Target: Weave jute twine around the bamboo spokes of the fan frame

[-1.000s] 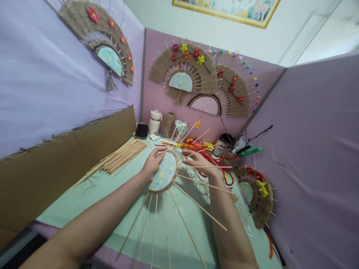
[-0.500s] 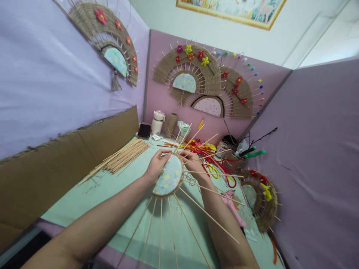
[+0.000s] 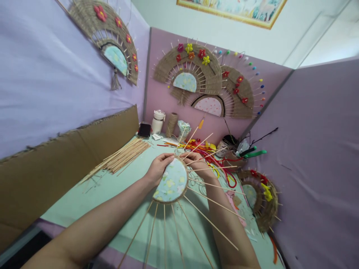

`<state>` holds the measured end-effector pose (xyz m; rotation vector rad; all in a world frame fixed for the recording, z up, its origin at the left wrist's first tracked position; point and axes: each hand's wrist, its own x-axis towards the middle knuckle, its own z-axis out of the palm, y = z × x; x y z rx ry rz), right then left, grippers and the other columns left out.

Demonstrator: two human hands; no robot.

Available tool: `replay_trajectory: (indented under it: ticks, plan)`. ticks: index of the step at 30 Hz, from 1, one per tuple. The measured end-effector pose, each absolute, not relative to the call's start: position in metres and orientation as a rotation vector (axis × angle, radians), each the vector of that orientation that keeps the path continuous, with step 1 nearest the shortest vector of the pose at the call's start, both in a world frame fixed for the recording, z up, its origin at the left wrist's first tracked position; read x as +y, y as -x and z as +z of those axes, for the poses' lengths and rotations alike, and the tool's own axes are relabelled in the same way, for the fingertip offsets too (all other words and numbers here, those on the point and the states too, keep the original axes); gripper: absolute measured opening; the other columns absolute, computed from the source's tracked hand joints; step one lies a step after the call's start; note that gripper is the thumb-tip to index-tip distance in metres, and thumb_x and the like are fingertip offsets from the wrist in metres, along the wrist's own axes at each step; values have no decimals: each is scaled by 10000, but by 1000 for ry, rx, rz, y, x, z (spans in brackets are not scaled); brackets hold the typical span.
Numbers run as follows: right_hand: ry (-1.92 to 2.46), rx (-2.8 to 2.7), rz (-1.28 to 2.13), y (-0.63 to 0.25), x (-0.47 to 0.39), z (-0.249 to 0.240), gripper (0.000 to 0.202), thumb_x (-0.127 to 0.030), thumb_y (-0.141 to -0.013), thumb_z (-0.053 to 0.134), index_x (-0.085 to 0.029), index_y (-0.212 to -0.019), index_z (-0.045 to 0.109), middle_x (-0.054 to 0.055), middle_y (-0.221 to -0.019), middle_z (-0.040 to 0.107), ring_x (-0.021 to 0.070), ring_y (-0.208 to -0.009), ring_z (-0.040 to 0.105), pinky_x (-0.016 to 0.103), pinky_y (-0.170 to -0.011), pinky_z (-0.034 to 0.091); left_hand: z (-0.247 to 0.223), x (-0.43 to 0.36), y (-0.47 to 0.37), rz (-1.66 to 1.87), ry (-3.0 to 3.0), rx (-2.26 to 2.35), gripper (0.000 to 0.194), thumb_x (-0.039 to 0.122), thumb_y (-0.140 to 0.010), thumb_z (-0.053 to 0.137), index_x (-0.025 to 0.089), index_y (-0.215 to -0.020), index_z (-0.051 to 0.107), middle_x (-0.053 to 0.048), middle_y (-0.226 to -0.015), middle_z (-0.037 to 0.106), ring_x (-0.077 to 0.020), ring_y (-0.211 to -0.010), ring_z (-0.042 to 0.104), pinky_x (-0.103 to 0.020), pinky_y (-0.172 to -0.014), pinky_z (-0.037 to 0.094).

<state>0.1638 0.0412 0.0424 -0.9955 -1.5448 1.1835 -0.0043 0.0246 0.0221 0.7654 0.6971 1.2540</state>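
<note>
A half-round fan frame [image 3: 171,181], covered in pale blue floral cloth, is tilted over the table with thin wooden sticks [image 3: 209,183] fanning out from its curved rim. My left hand [image 3: 160,167] is closed on the upper end of its straight edge, thumb on the cloth side. At the top of the curved rim, my right hand [image 3: 196,161] is closed in a pinch among the sticks, at the brown twine around the rim. Its fingertips are partly hidden. Loose loops of twine [image 3: 198,180] lie below my right wrist.
A bundle of sticks [image 3: 127,155] lies left, beside a cardboard strip [image 3: 84,144]. Behind stand a white bottle [image 3: 158,122] and a twine spool [image 3: 171,125]. Red and yellow pipe cleaners [image 3: 209,151] lie at the back right. A finished fan [image 3: 263,198] leans at the right.
The fan frame has shifted slightly right and down and turned a little, its sticks swinging with it. Both hands moved slightly with it and stay closed.
</note>
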Motion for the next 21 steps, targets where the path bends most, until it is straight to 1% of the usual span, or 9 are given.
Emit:
replay_trajectory:
  ticks: [5, 10, 13, 16, 21]
  plan:
    - [997, -1549, 1217, -167, 39, 44, 169, -315, -652, 741, -185, -756, 715, 12, -733, 677, 130, -666, 580, 262, -648, 442, 25, 20, 2, 1251, -767, 697, 377, 288, -575, 799, 144, -891, 651, -10, -708, 679, -102, -589, 594, -214, -563, 464]
    - [1052, -1515, 1303, -168, 38, 43, 192, -338, -649, 743, -176, -746, 707, 4, -695, 658, 109, -605, 543, 236, -571, 403, 25, 19, 1, 1218, -756, 702, 370, 278, -592, 781, 143, -915, 660, -11, -706, 681, -102, -575, 585, -221, -559, 459]
    - [1023, -1422, 1435, -167, 39, 40, 229, -358, -624, 760, -167, -728, 689, -4, -639, 635, 93, -547, 514, 221, -518, 372, 22, 21, 1, 1207, -757, 705, 372, 276, -595, 774, 142, -922, 656, -9, -700, 677, -99, -571, 580, -220, -558, 456]
    - [1001, -1332, 1538, -166, 41, 35, 262, -346, -581, 793, -158, -713, 666, -15, -592, 617, 85, -509, 507, 209, -486, 356, 18, 21, -1, 1214, -751, 711, 376, 274, -583, 778, 138, -910, 653, -7, -696, 671, -94, -566, 575, -214, -553, 449]
    - [1001, -1259, 1618, -168, 49, 21, 298, -326, -550, 821, -154, -723, 651, -21, -601, 625, 88, -503, 541, 208, -481, 379, 14, 21, -3, 1216, -730, 737, 387, 282, -574, 780, 132, -906, 648, -3, -661, 656, -93, -536, 561, -216, -528, 434]
